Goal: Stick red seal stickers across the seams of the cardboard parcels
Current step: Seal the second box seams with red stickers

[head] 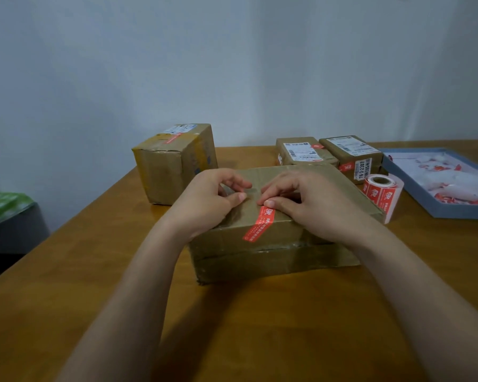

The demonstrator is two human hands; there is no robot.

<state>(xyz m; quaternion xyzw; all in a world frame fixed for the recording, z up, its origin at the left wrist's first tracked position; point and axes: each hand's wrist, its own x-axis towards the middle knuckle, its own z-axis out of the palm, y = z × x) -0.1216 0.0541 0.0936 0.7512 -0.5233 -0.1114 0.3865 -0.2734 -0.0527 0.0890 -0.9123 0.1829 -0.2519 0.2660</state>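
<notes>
Closest is the big cardboard parcel (273, 244) in the middle of the wooden table (232, 326), w/ both hands on top of it. A red seal sticker (260, 223) runs from the top, over the front edge & down the front face. The right hand (301, 205) has its fingers curled, and its thumb presses the top end of the sticker flat. The left hand (213, 199) rests on the box top w/ fingers bent & a bit apart, thumb tip on the tape, holding nothing I can see. So this sticker looks almost done, just needs rubbing down. Next, on the right, the sticker roll (381, 190) stands just beside the big box, so more are ready. Farther right is a blue tray (425, 199) w/ white & red scraps. At the back, the tall box (174, 164) on the left has 1 red sticker on top, and 2 small parcels (329, 155) on the right show red ones too. All 4 boxes seem sealed or nearly, I think. Behind is a plain pale wall (232, 64), and something green (3, 205) sits low at far left, too blurry to tell.
</notes>
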